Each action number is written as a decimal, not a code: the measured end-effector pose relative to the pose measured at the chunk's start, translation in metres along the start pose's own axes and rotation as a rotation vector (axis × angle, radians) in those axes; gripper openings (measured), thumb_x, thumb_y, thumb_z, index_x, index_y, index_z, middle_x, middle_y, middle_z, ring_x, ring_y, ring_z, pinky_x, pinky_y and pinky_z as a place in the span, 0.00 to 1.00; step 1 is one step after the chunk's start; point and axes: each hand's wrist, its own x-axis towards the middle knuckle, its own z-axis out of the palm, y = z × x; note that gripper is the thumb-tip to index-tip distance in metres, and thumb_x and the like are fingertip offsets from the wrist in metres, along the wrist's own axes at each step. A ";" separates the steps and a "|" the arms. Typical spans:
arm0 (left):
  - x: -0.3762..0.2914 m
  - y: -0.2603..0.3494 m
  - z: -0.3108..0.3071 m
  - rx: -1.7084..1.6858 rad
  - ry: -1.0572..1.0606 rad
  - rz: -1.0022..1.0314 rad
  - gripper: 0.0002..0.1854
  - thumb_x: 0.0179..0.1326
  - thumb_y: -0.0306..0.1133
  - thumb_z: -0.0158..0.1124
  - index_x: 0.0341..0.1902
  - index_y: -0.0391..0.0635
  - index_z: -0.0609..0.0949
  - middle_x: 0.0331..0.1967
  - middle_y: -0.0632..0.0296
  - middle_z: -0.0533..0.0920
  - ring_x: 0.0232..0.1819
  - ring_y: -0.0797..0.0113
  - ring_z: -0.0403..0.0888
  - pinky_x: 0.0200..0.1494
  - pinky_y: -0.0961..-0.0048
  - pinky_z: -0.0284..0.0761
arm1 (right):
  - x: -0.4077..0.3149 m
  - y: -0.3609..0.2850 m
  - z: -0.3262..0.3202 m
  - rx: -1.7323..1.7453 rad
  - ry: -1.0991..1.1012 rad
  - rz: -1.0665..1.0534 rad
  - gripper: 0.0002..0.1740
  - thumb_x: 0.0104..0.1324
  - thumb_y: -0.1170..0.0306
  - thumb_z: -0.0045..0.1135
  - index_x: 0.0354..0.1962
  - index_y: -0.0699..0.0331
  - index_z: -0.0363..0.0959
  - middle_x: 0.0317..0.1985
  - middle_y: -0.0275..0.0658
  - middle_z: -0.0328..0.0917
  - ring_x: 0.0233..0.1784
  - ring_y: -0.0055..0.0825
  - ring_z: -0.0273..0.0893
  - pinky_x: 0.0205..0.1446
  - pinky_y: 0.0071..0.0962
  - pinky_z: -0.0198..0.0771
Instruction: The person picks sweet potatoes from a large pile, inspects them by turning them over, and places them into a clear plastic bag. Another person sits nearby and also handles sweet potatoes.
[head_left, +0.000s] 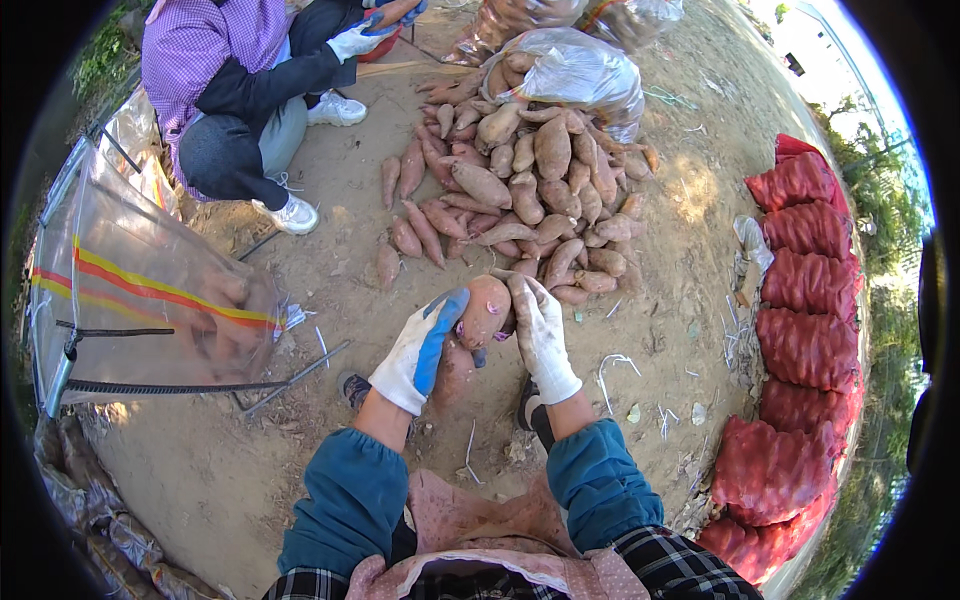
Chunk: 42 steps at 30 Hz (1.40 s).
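My left hand (421, 346), in a white glove with a blue palm, grips a sweet potato (486, 311) above the ground between my feet. Small purple broken spots show on the potato's skin. A second sweet potato (454, 369) shows just below it; whether that one is also in my hand is unclear. My right hand (541, 330), in a soiled white glove, has its fingers closed against the right side of the upper potato. Beyond both hands spreads a heap of sweet potatoes (525, 196) on bare soil.
A clear plastic bag (581, 79) spills sweet potatoes at the heap's back. At left, a metal frame holds open another plastic bag (142, 300) with potatoes inside. Filled red mesh sacks (806, 349) line the right. A gloved person (247, 97) crouches at upper left, holding a sweet potato.
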 end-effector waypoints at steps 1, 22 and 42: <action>0.003 0.000 0.000 -0.045 -0.037 0.015 0.25 0.67 0.50 0.56 0.53 0.37 0.75 0.35 0.56 0.81 0.30 0.64 0.81 0.31 0.67 0.80 | 0.001 -0.003 0.002 0.101 -0.028 -0.037 0.20 0.73 0.61 0.46 0.51 0.69 0.75 0.41 0.34 0.78 0.42 0.17 0.72 0.47 0.19 0.70; -0.003 -0.014 0.020 -0.268 -0.218 -0.049 0.26 0.66 0.46 0.55 0.58 0.37 0.73 0.45 0.51 0.81 0.41 0.57 0.82 0.42 0.60 0.81 | -0.012 -0.027 -0.016 -0.080 0.056 -0.195 0.17 0.73 0.68 0.45 0.52 0.70 0.73 0.45 0.39 0.79 0.49 0.20 0.72 0.56 0.22 0.67; 0.018 -0.022 0.015 -0.569 -0.257 -0.161 0.25 0.65 0.49 0.54 0.53 0.37 0.75 0.34 0.50 0.82 0.32 0.56 0.81 0.36 0.61 0.79 | -0.007 -0.030 -0.028 0.002 -0.175 0.099 0.26 0.75 0.54 0.41 0.52 0.70 0.73 0.36 0.34 0.77 0.37 0.15 0.71 0.41 0.18 0.69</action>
